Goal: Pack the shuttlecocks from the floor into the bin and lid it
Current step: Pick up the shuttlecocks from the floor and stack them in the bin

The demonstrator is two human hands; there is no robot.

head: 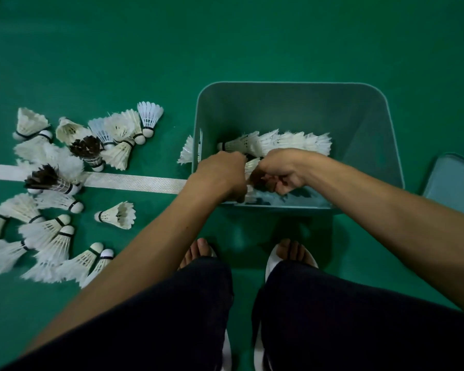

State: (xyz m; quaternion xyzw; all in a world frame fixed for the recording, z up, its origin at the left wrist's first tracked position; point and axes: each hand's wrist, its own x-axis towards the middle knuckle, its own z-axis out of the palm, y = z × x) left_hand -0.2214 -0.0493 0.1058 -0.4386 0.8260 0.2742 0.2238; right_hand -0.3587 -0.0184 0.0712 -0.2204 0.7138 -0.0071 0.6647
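Note:
A grey-green plastic bin (300, 88) stands on the green floor in front of me. Inside it lies a row of white shuttlecocks (287, 141). Both hands are down in the bin's near left part. My left hand (220, 174) and my right hand (277, 171) have curled fingers around white shuttlecocks (252, 166) between them. A pile of several loose shuttlecocks (54, 194), mostly white with a few dark-feathered ones, lies on the floor to the left. One white shuttlecock (186, 151) shows just outside the bin's left wall. The bin's lid (456, 183) lies at the right edge.
A white court line (134, 183) runs across the floor from the left edge to the bin. My two feet in white sandals (272, 261) and dark trouser legs fill the lower middle, just short of the bin's near wall.

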